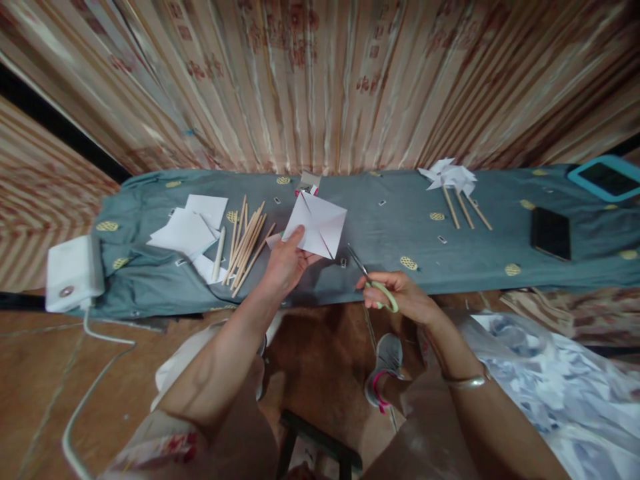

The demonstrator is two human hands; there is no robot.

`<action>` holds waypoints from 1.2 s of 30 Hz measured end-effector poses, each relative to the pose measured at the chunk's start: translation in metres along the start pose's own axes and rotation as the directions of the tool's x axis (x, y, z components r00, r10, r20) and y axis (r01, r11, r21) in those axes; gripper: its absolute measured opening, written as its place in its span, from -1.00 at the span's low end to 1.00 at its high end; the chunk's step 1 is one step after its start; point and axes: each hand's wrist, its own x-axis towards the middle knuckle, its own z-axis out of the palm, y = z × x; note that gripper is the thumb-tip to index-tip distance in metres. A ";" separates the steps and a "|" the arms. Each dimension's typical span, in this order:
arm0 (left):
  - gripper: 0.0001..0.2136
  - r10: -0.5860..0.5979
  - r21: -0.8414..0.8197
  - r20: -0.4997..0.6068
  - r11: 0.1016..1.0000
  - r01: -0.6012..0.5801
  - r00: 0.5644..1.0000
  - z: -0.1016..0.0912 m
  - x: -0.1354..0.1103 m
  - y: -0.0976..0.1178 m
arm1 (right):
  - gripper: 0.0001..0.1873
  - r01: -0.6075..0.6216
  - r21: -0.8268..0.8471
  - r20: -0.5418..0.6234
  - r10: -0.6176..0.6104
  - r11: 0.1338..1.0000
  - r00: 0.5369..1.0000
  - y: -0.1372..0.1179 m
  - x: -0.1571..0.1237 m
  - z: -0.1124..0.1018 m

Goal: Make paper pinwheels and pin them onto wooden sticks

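Between thumb and fingers, my left hand [290, 263] grips a square sheet of white paper [320, 223] that has slits running inward from its corners. My right hand [397, 293] holds a pair of scissors [383, 297] by its light green handles. The blades point up and left, a short way right of the paper and apart from it. Just left of my left hand lies a bundle of thin wooden sticks [247, 243]. Beside them are a white glue-stick-like tube [219, 255] and several loose white paper squares [185, 230].
Paper pinwheels [450, 177] on sticks lie on the right of the grey-green cloth [380, 233]. Farther right are a dark phone [550, 233] and a blue-framed tablet [607, 178]. A small open box [309, 181] sits behind the paper. A white corded device [73, 273] stands far left.
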 end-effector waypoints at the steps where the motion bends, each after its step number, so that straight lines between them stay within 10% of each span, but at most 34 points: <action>1: -0.84 -0.001 0.001 0.006 1.000 0.001 1.000 0.000 0.000 -0.001 | -0.49 0.018 0.003 -0.037 -0.018 1.000 0.999 -0.001 0.000 -0.003; 12: -0.93 -0.160 0.177 0.040 0.973 0.151 0.986 0.009 -0.016 -0.013 | -0.46 0.290 0.078 -0.459 -0.224 0.954 0.860 -0.007 0.022 -0.017; 24: -0.90 -0.191 0.415 0.066 0.898 0.147 0.979 0.000 -0.015 -0.019 | -0.48 0.287 0.050 -0.355 -0.251 0.957 0.901 -0.007 0.026 -0.012; 36: -0.63 -0.185 0.088 0.161 0.981 0.173 0.969 0.014 -0.022 -0.013 | -0.38 0.267 0.219 -0.389 -0.167 0.938 0.906 -0.005 0.035 0.018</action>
